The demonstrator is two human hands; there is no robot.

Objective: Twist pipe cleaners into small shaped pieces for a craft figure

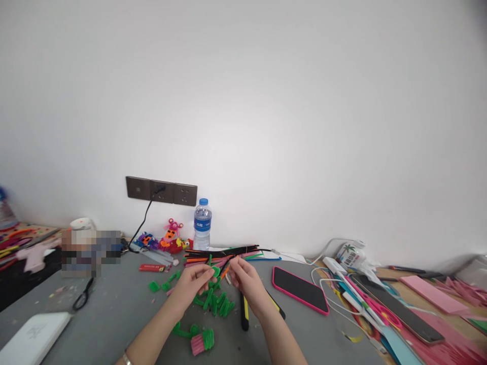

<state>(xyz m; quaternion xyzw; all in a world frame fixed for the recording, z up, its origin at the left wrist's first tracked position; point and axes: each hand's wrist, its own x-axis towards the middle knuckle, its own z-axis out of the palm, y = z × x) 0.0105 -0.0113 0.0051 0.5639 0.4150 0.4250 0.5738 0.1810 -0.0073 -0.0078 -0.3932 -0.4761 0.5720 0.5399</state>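
Note:
My left hand (195, 282) pinches a small green pipe-cleaner piece (216, 271) between thumb and fingertips. A short gap to the right, my right hand (246, 282) has its fingertips pressed together; whatever is in them is too small to make out. Below and between the hands lies a pile of bent green pipe-cleaner pieces (218, 304). Closer to me rests a pink and green pipe-cleaner bundle (201, 342). A tool with black and yellow handles (244, 310) is partly covered by my right hand. Behind both hands lie loose coloured pipe cleaners (228, 252).
A water bottle (203, 224) stands against the wall, beside small colourful figures (171, 237). Right of my hands lies a pink-cased phone (300, 290). Pink scissors (386, 313) and papers crowd the right; a white box (36, 337) and black-handled scissors (81, 299) lie left.

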